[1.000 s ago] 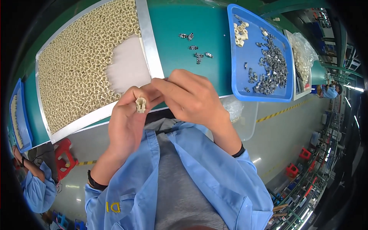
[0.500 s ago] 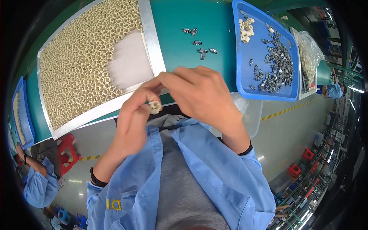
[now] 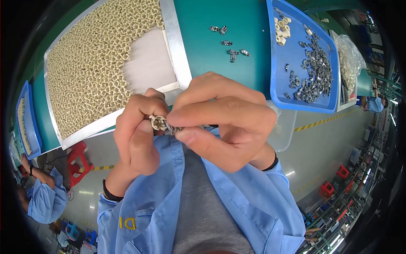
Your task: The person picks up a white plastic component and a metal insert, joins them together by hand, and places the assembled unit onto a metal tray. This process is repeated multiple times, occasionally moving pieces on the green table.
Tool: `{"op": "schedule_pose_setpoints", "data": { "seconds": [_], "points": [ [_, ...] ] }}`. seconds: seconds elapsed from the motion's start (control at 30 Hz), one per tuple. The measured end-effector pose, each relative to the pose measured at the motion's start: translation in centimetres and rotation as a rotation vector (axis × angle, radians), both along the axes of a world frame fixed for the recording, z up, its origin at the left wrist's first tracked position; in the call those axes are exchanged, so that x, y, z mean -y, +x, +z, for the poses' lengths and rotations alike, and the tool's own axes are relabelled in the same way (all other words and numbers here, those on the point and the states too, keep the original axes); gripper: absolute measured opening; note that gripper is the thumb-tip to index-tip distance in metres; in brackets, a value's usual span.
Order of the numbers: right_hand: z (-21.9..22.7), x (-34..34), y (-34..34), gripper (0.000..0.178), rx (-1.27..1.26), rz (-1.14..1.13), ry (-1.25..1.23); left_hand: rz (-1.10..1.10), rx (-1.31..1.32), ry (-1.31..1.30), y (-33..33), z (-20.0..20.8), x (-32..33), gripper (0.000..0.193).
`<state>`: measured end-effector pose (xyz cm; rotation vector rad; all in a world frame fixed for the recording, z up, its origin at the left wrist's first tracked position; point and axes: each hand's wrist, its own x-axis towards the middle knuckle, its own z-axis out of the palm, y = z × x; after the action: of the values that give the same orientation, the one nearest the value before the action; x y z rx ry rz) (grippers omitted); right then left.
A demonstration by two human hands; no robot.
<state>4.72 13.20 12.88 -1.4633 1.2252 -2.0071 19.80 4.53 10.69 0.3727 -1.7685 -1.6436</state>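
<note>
My left hand (image 3: 137,133) pinches a cream-coloured ring-shaped part (image 3: 158,122) with a notched rim, its opening turned toward my right hand. Between the thumb and forefinger of my right hand (image 3: 224,120) is a small dark metal clip (image 3: 171,129). Its end meets the opening of the cream part; how far it reaches inside cannot be made out. Both hands are close together in front of my chest, near the front edge of a metal-framed tray (image 3: 86,72) packed with rows of similar cream parts. Several loose metal clips (image 3: 232,55) lie on the green table beyond my hands.
A blue tray (image 3: 274,76) at the right holds a heap of metal clips and some cream cylinders (image 3: 282,31). Behind it is a clear plastic bag (image 3: 350,55). Another blue tray (image 3: 36,127) is at the far left, near a co-worker (image 3: 47,194) and a red stool (image 3: 78,163).
My right hand has turned over and come lower, and a metal clip now shows in its fingers against the cream part. The left hand has shifted slightly left.
</note>
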Motion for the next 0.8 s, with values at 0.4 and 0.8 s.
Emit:
{"op": "schedule_pose_setpoints", "data": {
  "seconds": [0.4,0.8],
  "points": [
    [-0.5,0.1,0.2,0.022,-0.073,0.005,0.018,-0.056,0.03,-0.027,0.4,0.6,0.1,0.026],
    [-0.8,0.2,-0.4,0.028,-0.394,-0.094,0.011,-0.102,0.172,0.215,1.1,1.6,-0.4,0.026]
  ]
}}
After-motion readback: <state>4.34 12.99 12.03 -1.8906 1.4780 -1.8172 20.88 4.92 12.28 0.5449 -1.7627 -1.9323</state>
